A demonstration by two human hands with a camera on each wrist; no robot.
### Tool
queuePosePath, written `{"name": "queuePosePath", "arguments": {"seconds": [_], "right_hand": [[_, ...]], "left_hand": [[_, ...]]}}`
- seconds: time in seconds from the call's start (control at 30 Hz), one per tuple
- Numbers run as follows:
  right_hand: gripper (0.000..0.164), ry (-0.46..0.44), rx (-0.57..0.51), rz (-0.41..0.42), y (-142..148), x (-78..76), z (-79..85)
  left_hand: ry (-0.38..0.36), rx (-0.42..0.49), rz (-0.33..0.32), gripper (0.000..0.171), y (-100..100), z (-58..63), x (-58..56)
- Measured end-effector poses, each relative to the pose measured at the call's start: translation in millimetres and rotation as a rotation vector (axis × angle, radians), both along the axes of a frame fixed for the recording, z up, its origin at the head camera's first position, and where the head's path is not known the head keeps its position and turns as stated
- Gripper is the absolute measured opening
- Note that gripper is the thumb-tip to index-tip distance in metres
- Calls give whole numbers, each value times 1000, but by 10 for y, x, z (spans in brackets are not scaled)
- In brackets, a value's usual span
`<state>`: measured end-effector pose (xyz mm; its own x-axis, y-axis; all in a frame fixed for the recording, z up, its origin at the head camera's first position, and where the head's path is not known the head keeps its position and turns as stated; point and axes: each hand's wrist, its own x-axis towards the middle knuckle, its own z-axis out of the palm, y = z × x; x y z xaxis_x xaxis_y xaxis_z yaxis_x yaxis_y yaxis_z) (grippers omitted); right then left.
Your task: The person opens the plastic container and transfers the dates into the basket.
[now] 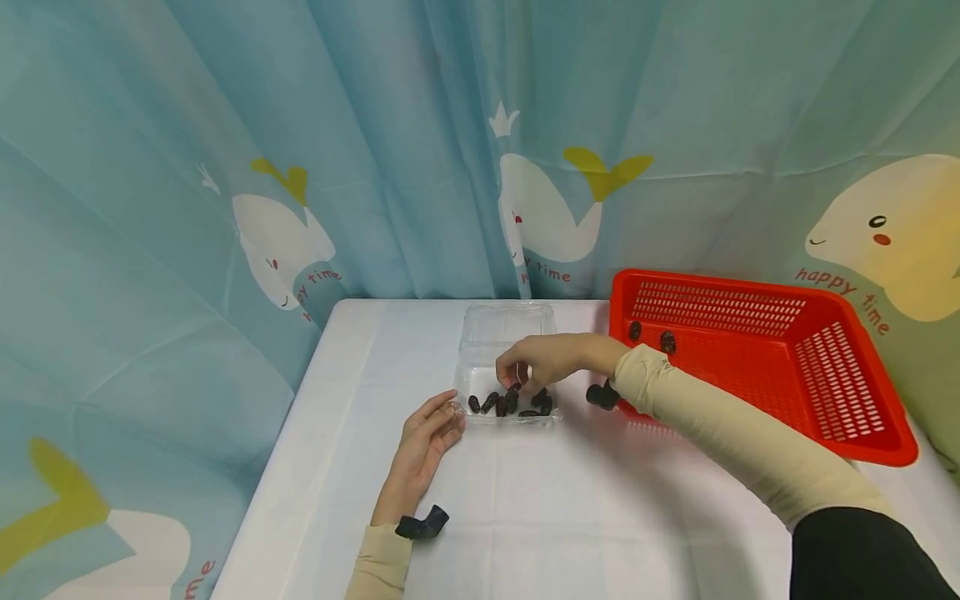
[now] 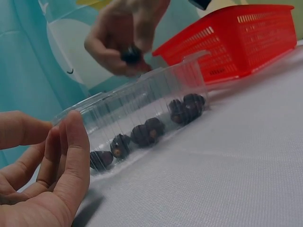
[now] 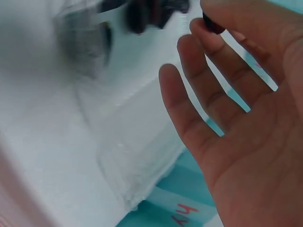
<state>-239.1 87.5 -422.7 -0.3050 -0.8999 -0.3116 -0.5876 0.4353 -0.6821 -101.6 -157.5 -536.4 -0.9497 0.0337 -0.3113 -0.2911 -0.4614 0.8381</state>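
Observation:
A clear plastic box [image 1: 474, 380] stands on the white table, its hinged lid [image 1: 504, 323] folded back toward the curtain. Several dark, wrinkled dates [image 2: 144, 132] lie along its near side. My left hand [image 1: 429, 440] pinches the box's front left corner between thumb and fingers, as the left wrist view shows. Above the box is my right hand [image 1: 553, 358], holding one date [image 2: 131, 55] between thumb and fingertips. That same date [image 3: 214, 24] is partly covered by the thumb in the right wrist view, with the other fingers spread apart.
A red perforated basket [image 1: 750, 286] stands to the right, its left part behind my right forearm. Two dates [image 1: 667, 342] show inside it near the left end. A blue curtain [image 1: 420, 167] with whale prints hangs behind the table [image 1: 540, 517].

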Motion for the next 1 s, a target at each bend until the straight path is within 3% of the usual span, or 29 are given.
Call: {"name": "queuePosePath", "arguments": {"seconds": [0.37,0.67,1.0], "right_hand": [[16,-141,-155,-119,200,-15,245],[18,-232,-226,-260,565,-49,329],[17,-228,-227,-405,1004,-58,390]], "left_hand": [[7,11,-2,43,7,-3,1],[14,18,-4,42,9,-7,-1],[26,16,-8,43,0,-24,11]]}}
